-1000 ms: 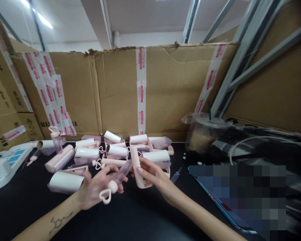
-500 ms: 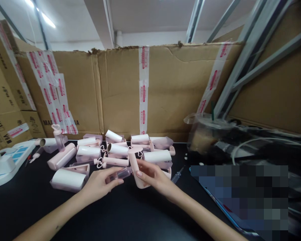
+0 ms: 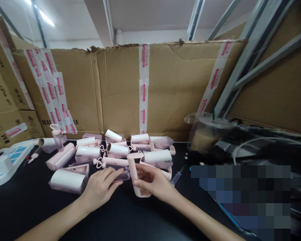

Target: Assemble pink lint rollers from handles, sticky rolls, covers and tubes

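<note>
My right hand (image 3: pixel 154 180) grips a pale pink plastic holder (image 3: pixel 132 172) with an open side, fingers inside it and thumb on its front edge. The holder stands nearly upright, tilted slightly, above the black tabletop. My left hand (image 3: pixel 102 185) is just left of it, palm down, with thumb and fingers closed around a clear pinkish plastic tube (image 3: pixel 125 175). Most of that tube is hidden under the fingers. Behind both hands lie several pink holders with white rolls (image 3: pixel 117 149) and heart-shaped loops (image 3: pixel 99 162). Closest to my left wrist is another white roll (image 3: pixel 69 180) in a clear case.
A clear tube with a pink heart loop (image 3: pixel 57 139) stands at the left, near a white power strip (image 3: pixel 17 157). To the right are a syringe-like clear piece (image 3: pixel 177 175), a bagged drink cup (image 3: pixel 203 137) and cables. A cardboard wall (image 3: pixel 120 90) closes the back.
My left hand has turned more palm down and lowered the clear tube. The pink holder in my right hand has come slightly down and stands more upright.
</note>
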Tool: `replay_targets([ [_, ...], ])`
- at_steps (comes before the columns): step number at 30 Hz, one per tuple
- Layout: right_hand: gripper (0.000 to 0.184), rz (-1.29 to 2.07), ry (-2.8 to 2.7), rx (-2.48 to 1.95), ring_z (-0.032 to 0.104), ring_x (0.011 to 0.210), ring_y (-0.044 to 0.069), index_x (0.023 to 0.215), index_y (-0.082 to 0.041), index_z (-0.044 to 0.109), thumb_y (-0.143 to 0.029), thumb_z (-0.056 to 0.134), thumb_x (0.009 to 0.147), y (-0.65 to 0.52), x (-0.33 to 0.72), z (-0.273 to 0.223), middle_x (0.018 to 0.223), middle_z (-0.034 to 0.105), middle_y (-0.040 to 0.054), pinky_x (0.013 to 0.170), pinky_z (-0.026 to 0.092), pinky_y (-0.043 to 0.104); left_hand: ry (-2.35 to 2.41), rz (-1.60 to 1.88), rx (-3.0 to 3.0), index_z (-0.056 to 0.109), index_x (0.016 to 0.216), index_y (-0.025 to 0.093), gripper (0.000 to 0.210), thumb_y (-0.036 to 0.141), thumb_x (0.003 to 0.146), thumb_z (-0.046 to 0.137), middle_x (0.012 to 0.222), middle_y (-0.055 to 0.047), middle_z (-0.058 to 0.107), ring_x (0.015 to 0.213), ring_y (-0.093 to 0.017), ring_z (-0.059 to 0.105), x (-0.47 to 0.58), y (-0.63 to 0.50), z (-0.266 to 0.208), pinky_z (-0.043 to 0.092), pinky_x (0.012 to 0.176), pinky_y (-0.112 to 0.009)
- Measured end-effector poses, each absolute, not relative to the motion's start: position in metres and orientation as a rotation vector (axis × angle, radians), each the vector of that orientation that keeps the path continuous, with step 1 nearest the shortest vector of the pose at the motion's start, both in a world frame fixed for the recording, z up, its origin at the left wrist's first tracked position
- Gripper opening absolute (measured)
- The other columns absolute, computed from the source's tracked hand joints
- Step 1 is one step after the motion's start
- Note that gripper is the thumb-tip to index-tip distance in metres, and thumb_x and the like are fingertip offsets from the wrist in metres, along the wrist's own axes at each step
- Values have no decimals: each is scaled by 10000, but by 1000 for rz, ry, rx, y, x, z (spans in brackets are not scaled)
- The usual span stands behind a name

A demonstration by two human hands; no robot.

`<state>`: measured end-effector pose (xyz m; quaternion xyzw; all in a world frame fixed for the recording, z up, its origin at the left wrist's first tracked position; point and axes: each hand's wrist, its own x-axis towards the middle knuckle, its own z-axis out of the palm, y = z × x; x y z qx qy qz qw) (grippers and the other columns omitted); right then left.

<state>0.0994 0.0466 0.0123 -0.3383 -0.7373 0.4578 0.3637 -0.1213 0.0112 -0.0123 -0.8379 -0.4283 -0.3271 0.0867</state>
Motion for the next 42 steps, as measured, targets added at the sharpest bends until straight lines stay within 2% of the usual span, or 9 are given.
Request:
replay_targets([
  [7, 589, 1345, -1917, -821, 586, 739, 190, 1258, -164, 499, -385, 654, 734, 39, 97, 4, 860, 661, 39, 639, 469, 290, -1196, -991, -2551, 507, 1217, 235, 363, 238, 855, 483, 940, -73, 666, 831, -205, 626, -123, 7, -17, 484, 723, -290],
  [15, 490, 1404, -1858, -745, 605, 779, 208, 1139, -160, 596, -413, 661, 724, 26, 98, 23, 862, 669, 44, 678, 477, 296, -1439, -1211, -2717, 528, 1073, 224, 247, 296, 837, 509, 883, -53, 648, 761, -186, 615, -108, -5, -13, 476, 679, -275],
  [18, 525, 1354, -1822, -774, 630, 706, 202, 1082, -117, 620, -543, 454, 824, 36, 103, 29, 799, 668, 83, 647, 506, 323, -1612, -1295, -2813, 485, 1052, 241, 231, 329, 838, 500, 900, -29, 643, 779, -176, 613, -106, -7, -2, 461, 655, -250],
  [20, 517, 1218, -1816, -799, 644, 730, 200, 1125, -125, 580, -518, 351, 879, 47, 104, 30, 850, 667, 100, 686, 517, 350, -1669, -1349, -2787, 458, 1054, 237, 226, 328, 847, 474, 885, -26, 644, 796, -182, 612, -111, -4, 5, 447, 648, -249],
  [24, 273, 451, -2127, -786, 592, 952, 223, 1083, -195, 586, -308, 499, 850, 67, 108, 32, 1022, 640, 91, 856, 450, 395, -1745, -1423, -2701, 407, 976, 214, 156, 290, 840, 425, 732, 7, 612, 642, -157, 586, -124, 5, 13, 407, 560, -231],
  [29, 162, -170, -2243, -877, 603, 845, 205, 885, -203, 649, -232, 494, 844, 78, 139, 54, 903, 660, 66, 759, 454, 337, -1743, -912, -2649, 422, 850, 221, 117, 217, 738, 454, 614, 44, 558, 564, -156, 559, -123, 6, 10, 332, 522, -226],
  [34, 159, -242, -2445, -984, 599, 681, 167, 808, -202, 665, -230, 509, 828, 71, 163, 66, 743, 660, 41, 652, 431, 277, -1589, -450, -2756, 451, 809, 234, 109, 240, 702, 468, 648, 44, 610, 577, -176, 597, -113, -2, 7, 287, 500, -236],
  [38, 163, -207, -2519, -926, 610, 820, 182, 878, -223, 650, -222, 491, 843, 68, 151, 58, 851, 678, 34, 732, 421, 296, -1513, -261, -2828, 469, 822, 236, 101, 287, 735, 468, 681, 34, 643, 621, -183, 617, -115, -4, 11, 305, 518, -236],
  [42, 207, -332, -2323, -1041, 580, 935, 226, 955, -199, 635, -259, 470, 847, 81, 155, 54, 1000, 644, 81, 799, 419, 352, -1461, -199, -2855, 462, 809, 237, 79, 297, 757, 454, 695, 32, 648, 632, -181, 618, -119, -3, 14, 281, 508, -240],
])
